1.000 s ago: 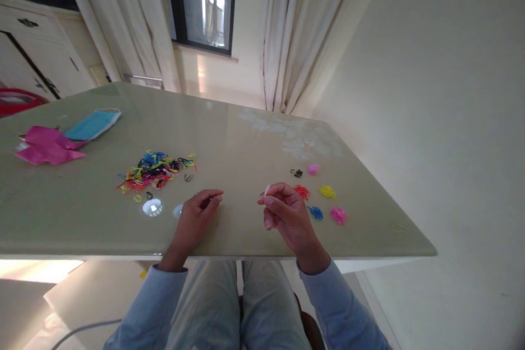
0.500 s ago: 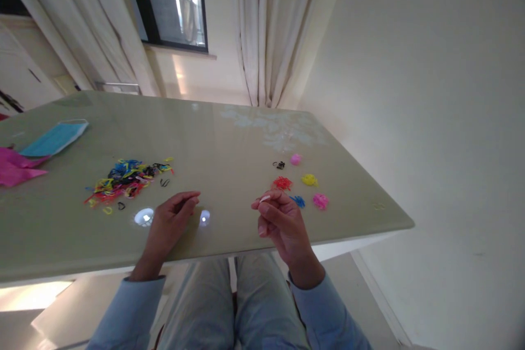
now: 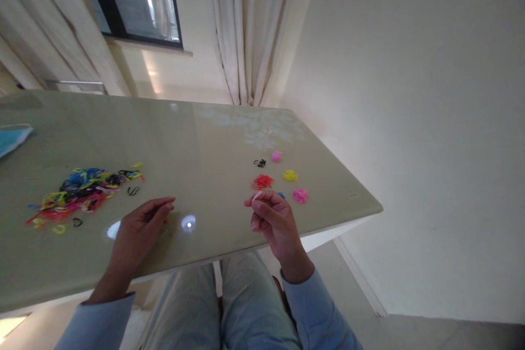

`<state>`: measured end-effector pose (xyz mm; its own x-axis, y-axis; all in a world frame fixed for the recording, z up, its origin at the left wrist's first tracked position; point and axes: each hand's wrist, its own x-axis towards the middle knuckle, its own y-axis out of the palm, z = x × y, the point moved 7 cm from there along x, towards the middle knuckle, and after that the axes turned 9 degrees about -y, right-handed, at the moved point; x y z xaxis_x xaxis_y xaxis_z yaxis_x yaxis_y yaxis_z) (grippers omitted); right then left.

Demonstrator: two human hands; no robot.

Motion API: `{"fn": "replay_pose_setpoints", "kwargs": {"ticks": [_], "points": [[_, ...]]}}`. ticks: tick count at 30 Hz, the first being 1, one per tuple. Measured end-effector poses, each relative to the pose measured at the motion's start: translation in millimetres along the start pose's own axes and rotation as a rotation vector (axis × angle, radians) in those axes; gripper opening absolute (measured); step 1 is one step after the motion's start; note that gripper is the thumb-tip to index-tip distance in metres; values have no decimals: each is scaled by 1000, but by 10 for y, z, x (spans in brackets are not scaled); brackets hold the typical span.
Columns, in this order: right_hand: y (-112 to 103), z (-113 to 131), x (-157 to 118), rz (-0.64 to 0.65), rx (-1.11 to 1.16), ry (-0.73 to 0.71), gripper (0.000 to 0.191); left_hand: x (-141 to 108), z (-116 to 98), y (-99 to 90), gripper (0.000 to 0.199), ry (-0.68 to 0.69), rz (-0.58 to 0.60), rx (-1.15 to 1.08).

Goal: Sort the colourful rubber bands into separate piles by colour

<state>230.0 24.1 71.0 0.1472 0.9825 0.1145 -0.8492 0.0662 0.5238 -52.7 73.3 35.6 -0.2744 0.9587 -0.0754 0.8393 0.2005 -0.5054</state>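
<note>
My right hand [image 3: 276, 224] is closed in a pinch on a small pale rubber band [image 3: 257, 196], just above the table's front part. Just beyond it lie small sorted piles of rubber bands: red [image 3: 262, 181], black [image 3: 260, 163], yellow [image 3: 290, 175], pink [image 3: 301, 195] and another pink one [image 3: 276, 156]. A blue pile [image 3: 281, 195] is mostly hidden behind my right fingers. My left hand [image 3: 139, 229] rests near the table edge, thumb and fingers pressed together; what is between them, if anything, is hidden. To its left spreads a mixed heap of coloured rubber bands [image 3: 88, 188].
A blue face mask [image 3: 12, 139] lies on the glossy green table [image 3: 197, 175] at far left. Loose black bands [image 3: 133, 191] and a yellow band [image 3: 59, 229] lie beside the heap. Curtains [image 3: 250, 27] and a window stand behind; a wall [image 3: 394, 120] is at right.
My view has turned right, so the table and heap sit farther left and the pink sheet is out of frame. My right hand now covers more of the blue pile, still pinching the pale band.
</note>
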Motion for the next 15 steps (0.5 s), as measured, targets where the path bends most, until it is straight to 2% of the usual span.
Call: {"fn": "replay_pose_setpoints", "kwargs": {"ticks": [5,10,13,15], "points": [[-484,234,81,-159,-193,-162,21,-34,-59,-27,43,-27,-3,-8],[-1150,609,148,-316,-633,-390,23,-45,-82,-28,44,-38,4,-6],[-1478,737,174,-366,-852,-399,28,-35,-59,-23,45,-26,5,3],[-1624,795,181,-390,-973,-395,30,-30,-45,-25,45,-11,-3,17]]}}
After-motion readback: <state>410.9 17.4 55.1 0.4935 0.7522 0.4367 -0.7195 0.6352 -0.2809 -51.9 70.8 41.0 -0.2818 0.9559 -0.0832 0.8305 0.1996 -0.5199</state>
